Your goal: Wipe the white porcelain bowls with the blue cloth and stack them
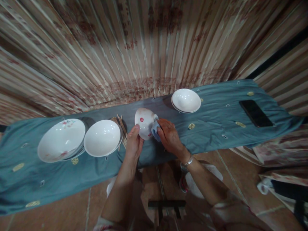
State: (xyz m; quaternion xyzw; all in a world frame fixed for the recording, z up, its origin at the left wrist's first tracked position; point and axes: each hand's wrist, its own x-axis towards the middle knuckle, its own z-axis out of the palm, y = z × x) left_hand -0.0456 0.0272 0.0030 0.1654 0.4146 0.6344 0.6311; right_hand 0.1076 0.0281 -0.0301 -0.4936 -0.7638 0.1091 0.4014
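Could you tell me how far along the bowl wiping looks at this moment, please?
Judging only by position, the white bowls stacked on the far right may be finished. In hand: the left hand tilts a red-marked bowl while the right hand presses a blue cloth against it. The large floral bowl and plain bowl on the left probably remain.

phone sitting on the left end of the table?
No, the black phone lies at the right end of the blue cloth, beyond the right hand.
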